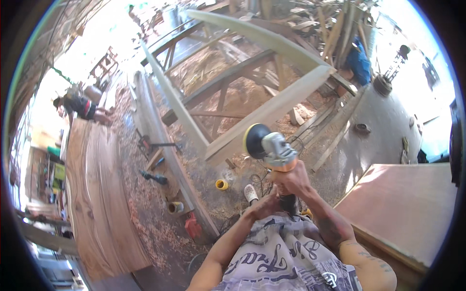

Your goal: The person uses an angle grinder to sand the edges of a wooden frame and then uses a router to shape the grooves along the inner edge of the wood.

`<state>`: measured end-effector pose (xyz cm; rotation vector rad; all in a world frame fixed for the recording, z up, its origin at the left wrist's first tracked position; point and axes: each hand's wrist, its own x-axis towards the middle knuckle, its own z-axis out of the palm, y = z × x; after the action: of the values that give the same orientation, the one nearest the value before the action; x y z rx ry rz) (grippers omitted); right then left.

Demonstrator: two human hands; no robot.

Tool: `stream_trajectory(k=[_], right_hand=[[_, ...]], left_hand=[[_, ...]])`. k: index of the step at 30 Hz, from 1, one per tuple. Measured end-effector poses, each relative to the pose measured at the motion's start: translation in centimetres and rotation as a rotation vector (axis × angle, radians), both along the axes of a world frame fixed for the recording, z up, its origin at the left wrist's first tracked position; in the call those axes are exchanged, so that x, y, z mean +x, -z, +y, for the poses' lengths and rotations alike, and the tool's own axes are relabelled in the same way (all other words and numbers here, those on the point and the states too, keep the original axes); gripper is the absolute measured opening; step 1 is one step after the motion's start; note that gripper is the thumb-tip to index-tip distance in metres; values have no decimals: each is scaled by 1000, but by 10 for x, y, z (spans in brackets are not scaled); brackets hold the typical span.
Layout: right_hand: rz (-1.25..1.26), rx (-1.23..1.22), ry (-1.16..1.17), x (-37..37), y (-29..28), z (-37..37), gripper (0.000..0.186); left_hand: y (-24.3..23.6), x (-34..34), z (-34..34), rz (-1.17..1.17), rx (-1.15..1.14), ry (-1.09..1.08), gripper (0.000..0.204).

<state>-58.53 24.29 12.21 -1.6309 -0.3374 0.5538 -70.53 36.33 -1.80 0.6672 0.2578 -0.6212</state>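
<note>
An angle grinder with a round black pad, yellow at its edge, is held up in front of my body. My right hand wraps round its body just behind the metal head. Lower down, my left hand closes on the dark rear end of the grinder; its fingers are partly hidden. The pad faces left and stands apart from the pale wooden frame, whose nearest corner lies just beyond it. That frame rests on a trestle of rough timber.
A long wood slab lies at left, with a bent-over person at its far end. Beside a long beam are a clamp and a yellow cup. A flat panel is at right. Shavings and cords cover the floor.
</note>
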Motion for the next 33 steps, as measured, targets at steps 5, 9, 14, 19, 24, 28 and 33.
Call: stream_trajectory(k=[5, 9, 14, 19, 24, 28, 33], right_hand=[[38, -1, 387, -14, -17, -121, 33], [38, 61, 547, -40, -8, -185, 35], [214, 176, 794, -67, 2, -251, 33], [273, 291, 917, -81, 25, -288, 28], [308, 487, 938, -87, 14, -306, 22], [274, 633, 970, -75, 3, -314, 23], [227, 392, 1391, -41, 36, -284, 24]], left_hand=[[6, 5, -119, -429, 276, 245, 74], [-8, -12, -164, -277, 48, 365, 76], [-32, -9, -203, -226, 166, 596, 74], [-38, -1, -230, -337, 259, 733, 62], [-71, 32, -262, -388, 238, 765, 47], [-97, 51, -278, -484, 337, 683, 46], [-91, 84, -268, -731, 932, 603, 61]])
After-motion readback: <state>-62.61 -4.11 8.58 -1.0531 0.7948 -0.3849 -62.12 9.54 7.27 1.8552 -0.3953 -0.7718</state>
